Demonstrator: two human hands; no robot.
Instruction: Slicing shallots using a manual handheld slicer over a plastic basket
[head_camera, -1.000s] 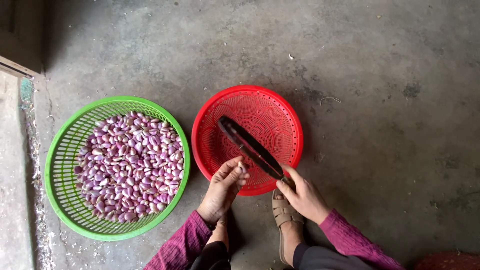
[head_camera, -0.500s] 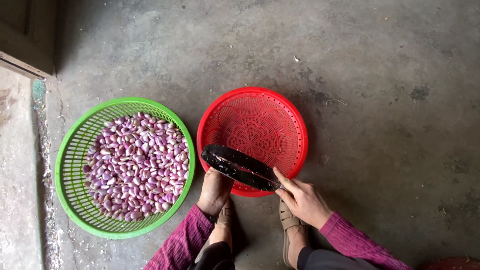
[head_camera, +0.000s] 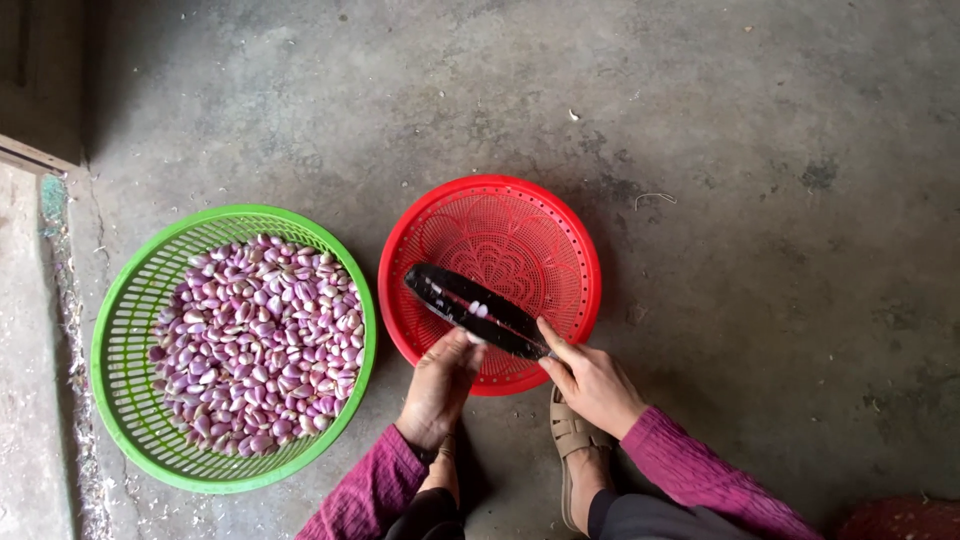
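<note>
Both hands hold a dark blade (head_camera: 478, 311) over the red basket (head_camera: 560, 230): right hand (head_camera: 592, 382) grips its end, left hand (head_camera: 440, 388) touches its edge; left of it, a green basket (head_camera: 130, 310) of purple shallots (head_camera: 260, 340).

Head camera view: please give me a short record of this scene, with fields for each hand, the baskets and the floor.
left hand: touches the underside of the dark blade-like tool
right hand: grips the tool's near end
tool: lies slanted over the red basket, a pale piece on it
red basket: round, plastic
green basket: holds many purple-pink cloves
floor: grey concrete
</note>
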